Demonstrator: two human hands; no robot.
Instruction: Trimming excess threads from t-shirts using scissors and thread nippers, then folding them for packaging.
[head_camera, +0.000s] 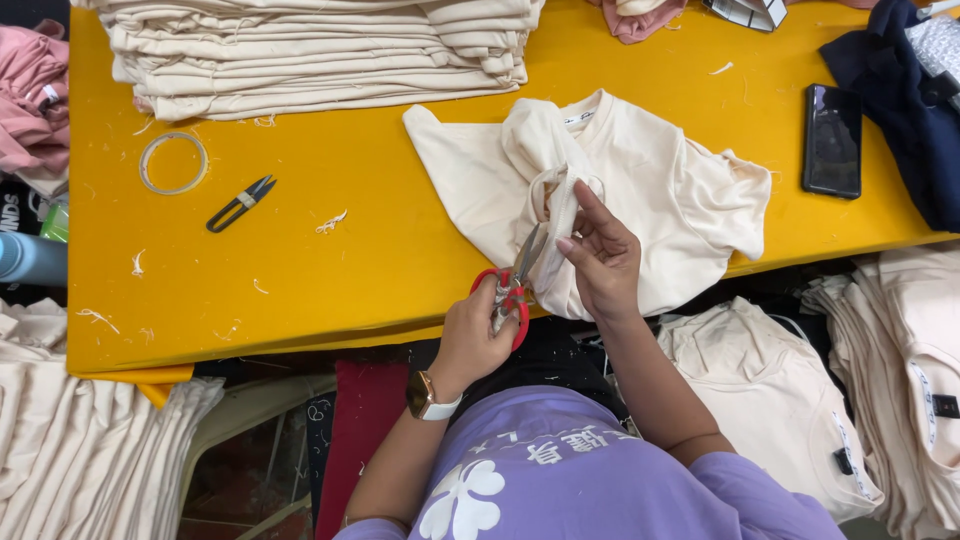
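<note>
A cream T-shirt lies crumpled on the yellow table in front of me. My right hand pinches a bunched strip of its fabric near the table's front edge. My left hand, with a watch on the wrist, grips red-handled scissors. The blades point up against that held strip. Whether the blades are cutting cloth I cannot tell.
A tall stack of folded cream shirts fills the far left of the table. Black thread snips and a tape ring lie on the left, a black phone and navy cloth on the right. More cream shirts are piled below the table.
</note>
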